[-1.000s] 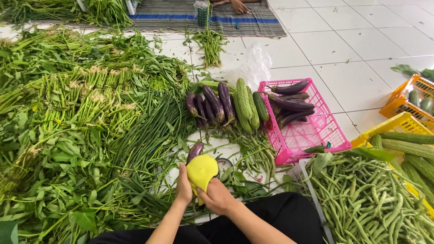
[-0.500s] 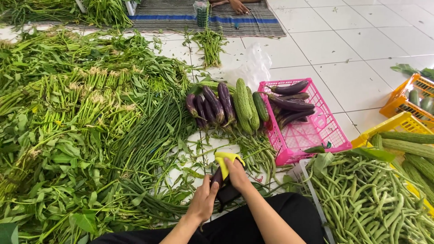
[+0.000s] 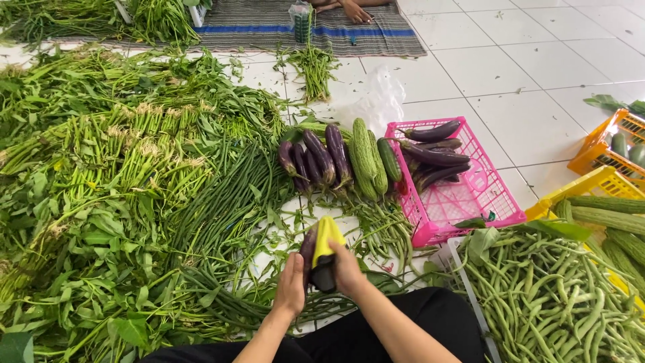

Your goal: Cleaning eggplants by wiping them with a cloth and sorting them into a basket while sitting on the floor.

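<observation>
since half a second ago both hands have drawn closer together over the floor, and the yellow cloth [image 3: 326, 236] now wraps over the top of the dark eggplant [image 3: 310, 247] instead of sticking up loose.

head view: the left hand [image 3: 291, 285] cups the eggplant from the left, fingers curled narrow around it, while the right hand [image 3: 347, 269] is closed on the cloth and the eggplant's lower end. the eggplant stands nearly upright between the two hands, above a bare patch of white tile floor [image 3: 531, 114] ringed by long beans [image 3: 232, 202].

just beyond lies a row of purple eggplants [image 3: 316, 158] beside green bitter gourds [image 3: 368, 161]. to their right sits a pink plastic crate [image 3: 470, 202], rectangular with lattice walls, holding more eggplants at its far end. a crumpled clear plastic bag [image 3: 376, 101] lies behind it. an orange crate [image 3: 608, 144] and a yellow crate [image 3: 584, 187] stand at the right edge, and green beans [image 3: 551, 302] fill a pale tray at lower right.
</observation>
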